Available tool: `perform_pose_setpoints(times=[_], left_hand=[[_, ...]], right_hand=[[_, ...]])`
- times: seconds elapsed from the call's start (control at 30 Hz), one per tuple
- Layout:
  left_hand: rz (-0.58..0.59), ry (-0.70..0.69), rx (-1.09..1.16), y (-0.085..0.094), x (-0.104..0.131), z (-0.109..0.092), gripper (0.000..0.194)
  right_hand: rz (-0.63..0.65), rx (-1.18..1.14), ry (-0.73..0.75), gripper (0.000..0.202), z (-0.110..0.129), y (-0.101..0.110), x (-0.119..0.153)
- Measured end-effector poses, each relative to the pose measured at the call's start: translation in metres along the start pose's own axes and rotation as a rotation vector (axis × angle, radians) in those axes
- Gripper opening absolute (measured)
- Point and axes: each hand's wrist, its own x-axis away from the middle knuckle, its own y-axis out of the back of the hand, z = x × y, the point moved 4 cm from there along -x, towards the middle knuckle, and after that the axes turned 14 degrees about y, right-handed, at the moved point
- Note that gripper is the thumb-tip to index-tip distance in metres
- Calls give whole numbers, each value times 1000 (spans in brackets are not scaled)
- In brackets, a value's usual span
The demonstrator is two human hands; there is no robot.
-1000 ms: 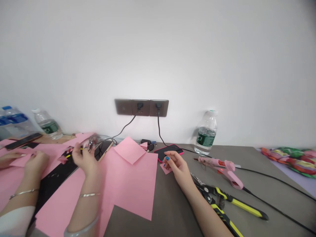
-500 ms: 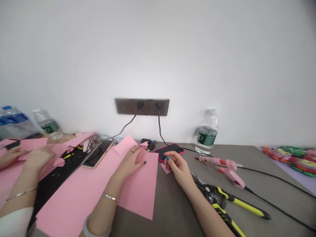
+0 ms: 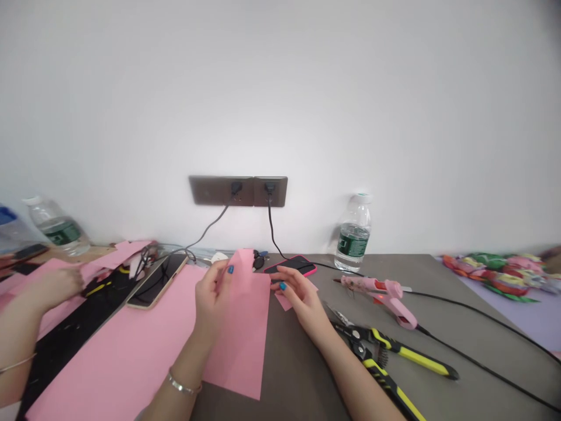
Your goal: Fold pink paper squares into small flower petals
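Note:
A pink paper piece stands raised between the thumb and fingers of my left hand. Beneath that hand a larger pink sheet lies on the grey table, overlapping a long pink sheet to its left. My right hand is just right of the raised paper, thumb and index finger apart, near a phone with a pink edge. Its lower fingers are curled and partly hidden. Under it lies a small pink paper piece.
Pliers, a pink glue gun with a cable and a water bottle stand or lie at right. Colourful crafts are far right. Another phone lies left, beside another person's hand among pink papers.
My left hand has gone from lying spread on the paper to pinching a raised pink piece. The view has turned slightly right. The other person's farther hand has mostly left view.

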Motion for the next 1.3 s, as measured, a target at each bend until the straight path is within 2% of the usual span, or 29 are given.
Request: perform_pose_setpoints(times=[0.03,0.13,0.2,0.3,0.43,0.53,0.63,0.87,1.07,1.17,1.23,1.3], left_hand=[[3,56,89,-2,3,1,14],[168,241,350,-17,6,8,25],[266,312,432,-24,4,12,29],[397,404,411,-29,0,17,33],[501,508,308,-27,-3,20,38],[489,473,227,-25,-4,18,39],[424,414,179,-25,-4,16,37],[381,367,194,-25,-4,16,43],[252,271,136,-22,-4,17,35],[285,297,176,-27,-3,23,35],[378,368,271,-36,1,28,37],[457,477,391,-46,8,30,41]], right_hand=[[13,-22,-8,47,1,-2,0],[11,-78,-63,52,3,-5,3],[-37,-107,-135,52,3,-2,5],[-101,-135,-221,48,-1,5,6],[-92,-50,-141,44,-3,14,2],[-53,113,-82,42,-4,17,1],[-56,230,-50,43,-3,18,1],[-70,19,-42,38,10,9,-2],[54,-24,15,36,9,-2,-2],[-10,138,65,33,6,6,0],[-71,363,155,29,10,12,2],[-12,507,268,33,16,10,4]])
